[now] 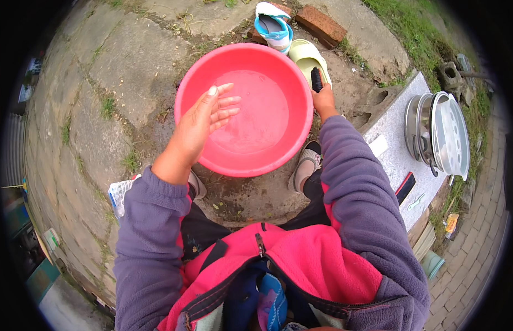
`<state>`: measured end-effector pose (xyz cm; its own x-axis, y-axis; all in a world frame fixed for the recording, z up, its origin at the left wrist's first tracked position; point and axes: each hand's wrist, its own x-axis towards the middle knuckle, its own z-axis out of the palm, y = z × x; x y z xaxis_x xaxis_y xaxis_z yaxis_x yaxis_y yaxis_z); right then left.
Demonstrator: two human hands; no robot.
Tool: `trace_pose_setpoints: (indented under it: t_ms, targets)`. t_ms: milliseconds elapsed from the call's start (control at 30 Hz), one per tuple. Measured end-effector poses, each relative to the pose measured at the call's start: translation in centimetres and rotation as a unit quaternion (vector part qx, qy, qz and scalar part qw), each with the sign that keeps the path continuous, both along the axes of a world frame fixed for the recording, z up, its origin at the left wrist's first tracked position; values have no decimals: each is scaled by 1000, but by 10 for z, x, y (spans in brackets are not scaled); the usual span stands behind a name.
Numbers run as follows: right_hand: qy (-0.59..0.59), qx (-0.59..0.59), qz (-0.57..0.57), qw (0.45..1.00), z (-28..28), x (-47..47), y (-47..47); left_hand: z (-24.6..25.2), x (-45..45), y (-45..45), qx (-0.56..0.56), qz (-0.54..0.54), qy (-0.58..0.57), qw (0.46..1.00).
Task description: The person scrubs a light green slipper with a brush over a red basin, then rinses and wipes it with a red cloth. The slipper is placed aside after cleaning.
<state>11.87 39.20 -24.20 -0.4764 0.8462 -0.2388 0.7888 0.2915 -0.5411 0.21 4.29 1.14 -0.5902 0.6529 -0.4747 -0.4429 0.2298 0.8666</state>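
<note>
A pink plastic basin (190, 82) with shallow clear water in it stands on the ground before me, between my feet. Over its left side my left hand (211, 109) hovers with fingers apart and nothing in it. My right hand (323, 101), just outside the basin's right rim, grips a brush (317, 79) with black bristles. The brush lies over the opening of a pale green slipper (308, 53), and my fingers hide its near end. Behind the basin a white and blue sneaker (273, 31) leans tilted against bricks.
A loose red brick (321, 25) lies beyond the slipper. To the right, a speckled slab (386, 165) bears stacked metal pots with a clear lid (448, 132), a phone (405, 188) and a small pale green tool (416, 202). A plastic packet (120, 196) lies left of me.
</note>
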Motion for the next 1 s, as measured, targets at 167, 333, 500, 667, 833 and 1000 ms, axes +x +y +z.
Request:
trace_pose_setpoints:
  t_ms: [167, 333, 500, 667, 833, 1000]
  targets:
    - [56, 26, 17, 998, -1, -11, 8, 5, 6, -5, 3, -30, 33, 999]
    - [283, -244, -129, 919, -29, -34, 24, 7, 9, -10, -8, -35, 40, 999]
    - [252, -242, -118, 929, -56, -43, 25, 6, 8, -19, -6, -45, 60, 997]
    - [226, -226, -97, 942, -50, -49, 27, 0, 5, -32, 16, -49, 106, 993]
    - [150, -206, -93, 963, -42, -48, 35, 3, 1, -42, 32, -52, 88, 994]
    - [109, -240, -39, 964, -41, -44, 38, 43, -6, -59, 27, 19, 100, 994]
